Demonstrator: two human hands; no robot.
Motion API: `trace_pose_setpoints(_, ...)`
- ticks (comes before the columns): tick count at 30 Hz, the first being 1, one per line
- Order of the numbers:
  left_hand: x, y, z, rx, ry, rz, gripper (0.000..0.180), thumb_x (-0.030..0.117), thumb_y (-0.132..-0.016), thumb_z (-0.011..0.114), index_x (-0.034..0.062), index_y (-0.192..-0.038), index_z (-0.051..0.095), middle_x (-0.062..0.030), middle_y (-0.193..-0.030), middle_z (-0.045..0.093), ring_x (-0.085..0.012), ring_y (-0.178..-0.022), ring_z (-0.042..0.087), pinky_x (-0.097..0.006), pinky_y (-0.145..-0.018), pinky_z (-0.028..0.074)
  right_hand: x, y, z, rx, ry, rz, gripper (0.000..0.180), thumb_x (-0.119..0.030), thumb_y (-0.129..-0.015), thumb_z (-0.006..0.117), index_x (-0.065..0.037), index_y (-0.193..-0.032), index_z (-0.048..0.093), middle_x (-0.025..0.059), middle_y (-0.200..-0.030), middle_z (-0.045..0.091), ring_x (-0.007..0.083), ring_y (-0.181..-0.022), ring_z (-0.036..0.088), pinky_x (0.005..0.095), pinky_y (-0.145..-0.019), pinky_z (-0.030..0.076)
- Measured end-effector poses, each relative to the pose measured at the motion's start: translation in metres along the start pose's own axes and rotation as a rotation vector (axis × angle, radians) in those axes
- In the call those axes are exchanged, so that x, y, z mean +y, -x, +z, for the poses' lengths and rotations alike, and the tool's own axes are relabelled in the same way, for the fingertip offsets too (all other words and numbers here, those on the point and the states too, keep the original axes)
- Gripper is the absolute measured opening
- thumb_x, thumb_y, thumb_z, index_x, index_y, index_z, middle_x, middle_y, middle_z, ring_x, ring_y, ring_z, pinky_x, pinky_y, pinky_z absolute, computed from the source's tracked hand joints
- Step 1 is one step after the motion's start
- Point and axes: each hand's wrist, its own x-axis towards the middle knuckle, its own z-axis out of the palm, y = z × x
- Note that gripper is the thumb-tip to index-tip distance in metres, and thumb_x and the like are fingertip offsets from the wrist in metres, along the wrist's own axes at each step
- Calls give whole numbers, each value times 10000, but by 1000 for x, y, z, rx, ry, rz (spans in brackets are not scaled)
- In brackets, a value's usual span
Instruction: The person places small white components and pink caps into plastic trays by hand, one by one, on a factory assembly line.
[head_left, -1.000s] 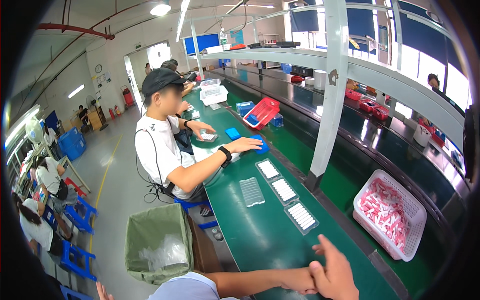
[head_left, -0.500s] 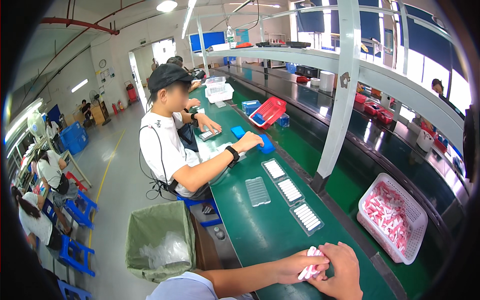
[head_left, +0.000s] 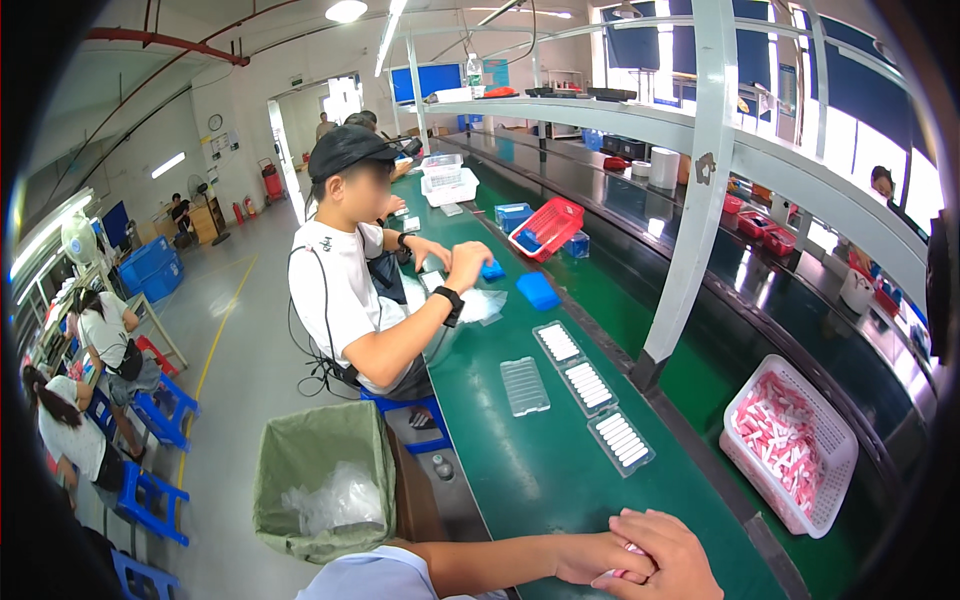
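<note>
Above the near part of the green table, my left hand [head_left: 594,557] is closed around some small pink-and-white sticks [head_left: 632,549]. My right hand [head_left: 668,556] folds over it and the same sticks. Only bits of them show between the fingers; most are hidden. Beyond my hands lie three plastic trays in a row, a near tray [head_left: 622,442], a middle tray [head_left: 589,386] and a far tray [head_left: 558,342], each holding white sticks. To their left rests a transparent tray [head_left: 525,386] with no sticks in it.
A white basket [head_left: 838,492] heaped with pink-and-white sticks stands at the right. Left of the table is a green-lined bin [head_left: 270,470] with clear plastic inside. A co-worker [head_left: 335,270] sits farther along the table [head_left: 500,455], near a blue piece [head_left: 538,291]. A grey post [head_left: 690,190] rises at the right.
My hands have closed further over the sticks, which showed plainly before and are now mostly covered. The co-worker's hand has moved left, away from the nearer blue piece. The view has shifted slightly.
</note>
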Motion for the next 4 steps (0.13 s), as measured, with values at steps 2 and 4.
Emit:
trace_pose_setpoints(2,-5,1,-6,-8,50,-7,130,139,-940,603,134,-816,563,54,-728,496,-40,-673,505,-215,-655,439,3,1,-2,-79,-41,40,781,-439,-763,856,-21,-1377,614,238,-1365,639,411,-1309,590,513,-1141,421)
trace_pose_setpoints(4,5,12,-11,36,66,-18,130,238,-1029,630,125,-965,620,6,-951,643,-188,-911,636,-333,-899,514,14,2,-9,-219,-94,112,746,-351,-833,799,-41,-1455,530,233,-1457,584,277,-1419,527,526,-1244,280)
